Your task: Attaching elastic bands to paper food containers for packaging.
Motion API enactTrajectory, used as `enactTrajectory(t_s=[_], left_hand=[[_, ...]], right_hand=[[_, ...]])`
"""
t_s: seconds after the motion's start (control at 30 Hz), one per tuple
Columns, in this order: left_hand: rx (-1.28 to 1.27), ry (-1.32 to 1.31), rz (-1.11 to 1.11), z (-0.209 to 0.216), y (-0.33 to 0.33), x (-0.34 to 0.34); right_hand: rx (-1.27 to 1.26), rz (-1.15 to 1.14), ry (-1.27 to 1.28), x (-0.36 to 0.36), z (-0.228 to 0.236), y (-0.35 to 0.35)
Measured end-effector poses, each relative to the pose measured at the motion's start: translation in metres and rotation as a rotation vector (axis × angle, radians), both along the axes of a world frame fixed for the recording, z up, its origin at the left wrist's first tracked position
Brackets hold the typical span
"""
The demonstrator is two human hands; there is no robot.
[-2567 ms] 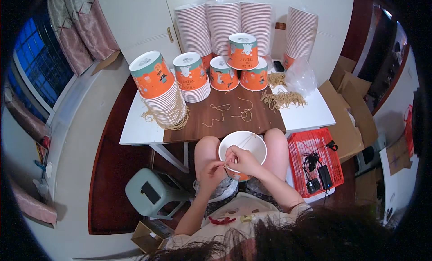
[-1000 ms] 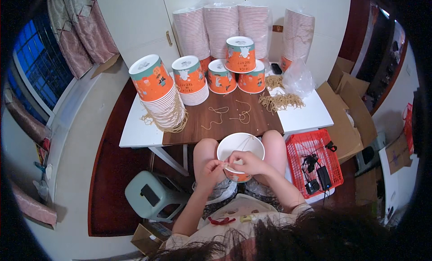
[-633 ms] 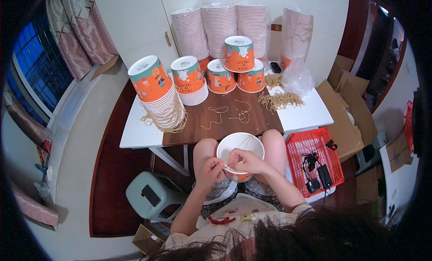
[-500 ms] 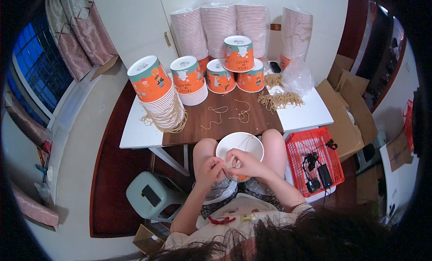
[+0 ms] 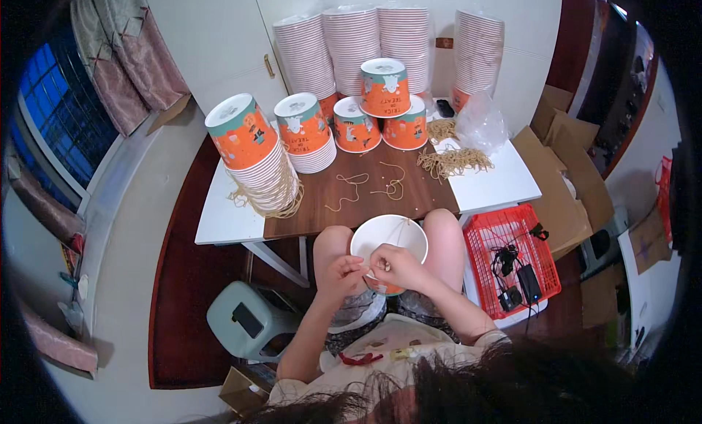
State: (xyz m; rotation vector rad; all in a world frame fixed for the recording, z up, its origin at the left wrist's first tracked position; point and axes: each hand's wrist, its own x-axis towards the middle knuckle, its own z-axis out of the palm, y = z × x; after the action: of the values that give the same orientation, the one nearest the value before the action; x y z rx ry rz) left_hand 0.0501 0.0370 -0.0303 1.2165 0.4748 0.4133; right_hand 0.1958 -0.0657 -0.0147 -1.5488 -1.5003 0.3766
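A paper bucket (image 5: 374,238), white inside and orange outside, rests mouth up between my thighs. My left hand (image 5: 341,279) is closed at its near left rim, thumb and fingers pinched together; what they grip is too small to make out. Beside it, my right hand (image 5: 401,269) pinches a thin beige cord at the near rim, largely hidden by the fingers. Another bit of cord (image 5: 401,225) shows inside the bucket by the far right rim. On the table ahead lie two loose cords, a left one (image 5: 353,181) and a right one (image 5: 397,181).
Upside-down orange buckets (image 5: 357,131) and a tall stack draped with cords (image 5: 265,194) stand on the table (image 5: 314,205). Cord bundles (image 5: 455,162) lie beside a clear plastic bag (image 5: 480,124). Wrapped bucket stacks (image 5: 404,47) line the back. A red basket (image 5: 479,263) holds black cables; a stool (image 5: 234,322) stands left.
My right hand has turned and shifted slightly right, and its fingers cover less of the near rim. The beige loops between my hands show less now. The bucket stays on my lap.
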Motion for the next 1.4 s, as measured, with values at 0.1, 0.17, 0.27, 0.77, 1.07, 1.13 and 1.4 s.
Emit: enactTrajectory(t_s=[0.1, 0.17, 0.27, 0.77, 1.07, 1.13, 1.4], left_hand=[[0.033, 0.028, -0.023, -0.001, 0.0, 0.0], [0.046, 0.039, -0.026, -0.003, 0.001, 0.001], [0.073, 0.093, -0.028, -0.007, 0.003, 0.003], [0.176, 0.018, 0.014, -0.009, -0.001, 0.012], [0.17, -0.08, 0.076, 0.002, 0.003, 0.011], [0.169, -0.086, 0.086, 0.006, 0.001, 0.01], [0.084, -0.125, 0.033, 0.022, 0.001, 0.01]], right_hand=[[0.012, -0.021, 0.034, -0.001, 0.004, -0.001], [0.009, -0.028, 0.056, 0.0, 0.004, -0.002], [0.077, -0.04, 0.085, 0.001, 0.001, -0.001], [0.077, -0.031, 0.095, 0.0, 0.006, -0.006], [0.049, 0.007, 0.198, -0.002, 0.007, -0.006], [0.026, 0.022, 0.217, -0.002, 0.006, -0.005], [0.023, 0.033, 0.193, -0.001, 0.005, -0.005]])
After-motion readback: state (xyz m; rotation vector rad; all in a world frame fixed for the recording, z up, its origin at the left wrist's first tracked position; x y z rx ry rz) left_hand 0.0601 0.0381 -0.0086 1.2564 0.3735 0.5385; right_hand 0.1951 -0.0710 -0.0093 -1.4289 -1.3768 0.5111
